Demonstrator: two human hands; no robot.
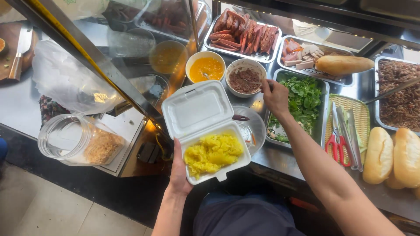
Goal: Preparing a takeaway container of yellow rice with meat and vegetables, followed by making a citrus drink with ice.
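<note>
Left hand [178, 168]: closest to the camera, cupped under the open white foam box [205, 129], fingers hidden beneath it so I can't tell how they're set
Foam box: held up over the front edge of the tabletop [280, 159], lid flipped back, a heap of yellow sticky rice [213, 151] in the lower half
Far left: clear plastic jar [81, 140] lying on its side with something fried and golden in it (fried shallots, maybe), plus a crumpled clear bag [65, 78] above it
Bowls: one with orange-yellow sauce [205, 67], and right beside it a white bowl of brownish-red paste [245, 78]
Right hand [274, 95]: reached out to the paste bowl, fingers pinched on the handle of a spoon [253, 82] resting in it
Behind: metal tray of sliced red sausage [243, 34], then a tray of pale sliced meats [302, 54] with a baguette [343, 64] lying across it
Middle right: tray of green herbs [304, 102], just past the right wrist
Further right: red-handled scissors [337, 142] and tongs on a woven tray [361, 113]
Far right: tray of shredded brown meat [400, 100], bread rolls [391, 157] in front of it
</note>
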